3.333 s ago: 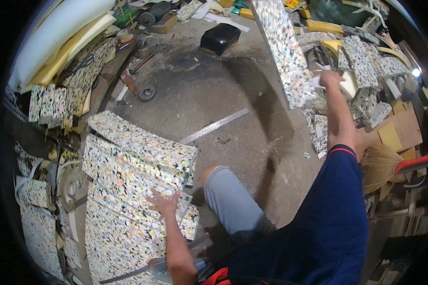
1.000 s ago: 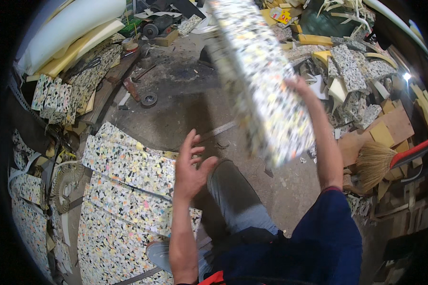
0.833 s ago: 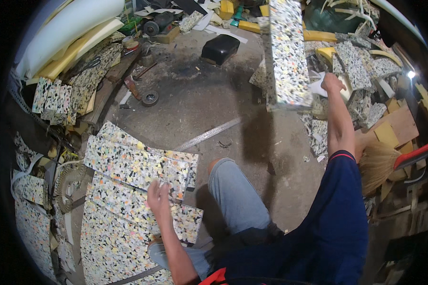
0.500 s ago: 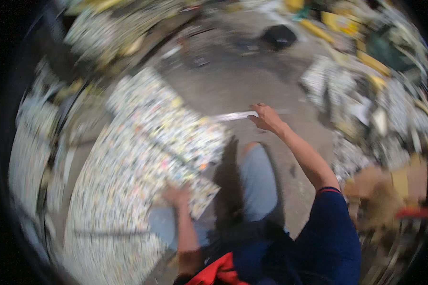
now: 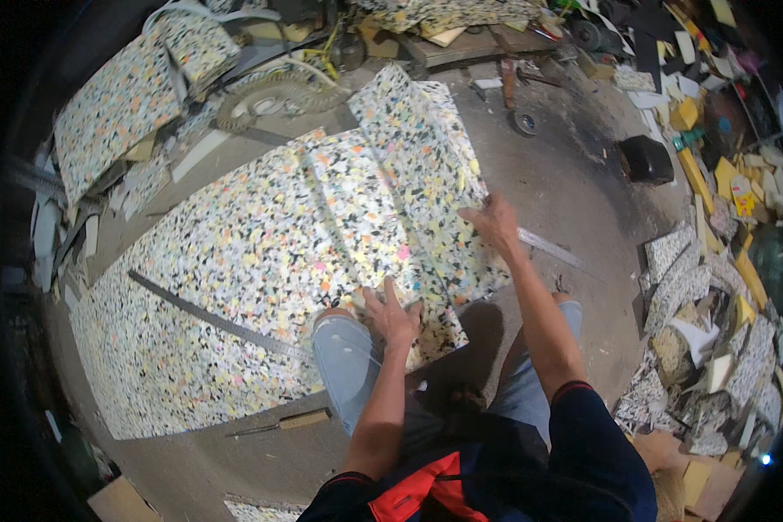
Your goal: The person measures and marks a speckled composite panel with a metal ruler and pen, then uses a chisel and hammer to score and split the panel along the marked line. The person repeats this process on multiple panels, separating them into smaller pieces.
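Note:
A large speckled multicoloured foam sheet lies on the floor in front of me, with creased or layered strips toward its right side. My left hand rests on its near part with fingers spread. My right hand is at the sheet's right edge, thumb and fingers apart, holding nothing that I can see. Just right of that wrist, a metal ruler lies on the floor. A longer dark ruler lies across the left part of the foam, its near end by my left knee.
A wooden-handled knife lies near the sheet's front edge. Beyond are a tape roll, a hammer and a black rounded object. Foam scraps pile up on the right; foam blocks stand far left.
The view has swung, bringing the sheet further right in the picture. My right hand has left the metal ruler and come to the foam's edge. My left hand remains on the foam.

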{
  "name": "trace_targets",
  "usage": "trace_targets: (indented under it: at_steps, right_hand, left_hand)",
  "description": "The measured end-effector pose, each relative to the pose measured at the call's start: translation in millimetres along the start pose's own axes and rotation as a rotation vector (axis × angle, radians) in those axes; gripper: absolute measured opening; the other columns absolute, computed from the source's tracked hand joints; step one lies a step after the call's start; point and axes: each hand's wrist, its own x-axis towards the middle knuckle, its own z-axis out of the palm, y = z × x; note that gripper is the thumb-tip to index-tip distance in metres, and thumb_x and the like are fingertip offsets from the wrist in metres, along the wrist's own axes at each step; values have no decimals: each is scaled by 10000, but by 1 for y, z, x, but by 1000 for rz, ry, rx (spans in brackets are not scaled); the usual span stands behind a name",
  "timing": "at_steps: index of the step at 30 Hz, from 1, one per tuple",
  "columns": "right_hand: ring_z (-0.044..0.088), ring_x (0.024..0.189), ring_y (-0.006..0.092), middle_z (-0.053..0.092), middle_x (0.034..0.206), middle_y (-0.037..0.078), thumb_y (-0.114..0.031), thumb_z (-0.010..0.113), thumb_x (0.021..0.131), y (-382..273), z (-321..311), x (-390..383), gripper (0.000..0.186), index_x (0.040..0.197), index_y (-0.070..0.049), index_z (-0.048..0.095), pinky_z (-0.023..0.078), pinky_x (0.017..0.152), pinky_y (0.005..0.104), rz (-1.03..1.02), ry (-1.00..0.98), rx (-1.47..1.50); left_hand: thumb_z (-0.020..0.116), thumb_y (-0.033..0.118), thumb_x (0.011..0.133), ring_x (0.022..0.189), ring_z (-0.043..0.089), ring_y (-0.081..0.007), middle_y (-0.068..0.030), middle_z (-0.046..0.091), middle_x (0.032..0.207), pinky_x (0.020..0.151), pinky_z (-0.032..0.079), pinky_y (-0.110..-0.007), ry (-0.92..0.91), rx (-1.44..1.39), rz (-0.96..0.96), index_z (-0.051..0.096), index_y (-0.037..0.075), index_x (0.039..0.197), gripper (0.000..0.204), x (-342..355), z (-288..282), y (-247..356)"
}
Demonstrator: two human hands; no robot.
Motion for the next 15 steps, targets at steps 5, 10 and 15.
trace_targets:
  at_steps: [5, 10, 15]
  right_hand:
    - [704, 950, 348, 687, 1156, 293, -491, 855, 773, -11, -6, -76, 924, 1376, 125, 520, 562, 830, 413, 6, -38, 399]
    - [661, 1105, 287, 639, 1299, 243, -484, 774, 886, 29, 53, -125, 842, 1402, 127, 512, 504, 987, 383, 151, -144, 680]
    - [649, 989, 149, 714, 1138, 89, -368, 688, 1002, 36, 73, -143, 532, 1317, 54, 615, 518, 904, 320, 126, -277, 969]
  left_hand:
    - [585, 395, 1020, 1272, 529, -392, -269, 584, 1314, 1064, 418, -462, 215, -695, -231, 573, -50, 1356, 558, 29, -27, -7]
    - [326, 518, 1089, 1187, 606, -356, -238, 664, 1279, 1023, 448, -453, 65, -751, -178, 662, -86, 1244, 708, 55, -43, -29]
    - [627, 502, 1006, 1319, 542, -328, -239, 538, 1465, 1105, 422, -432, -119, -825, -172, 445, -70, 1492, 773, 57, -57, -18]
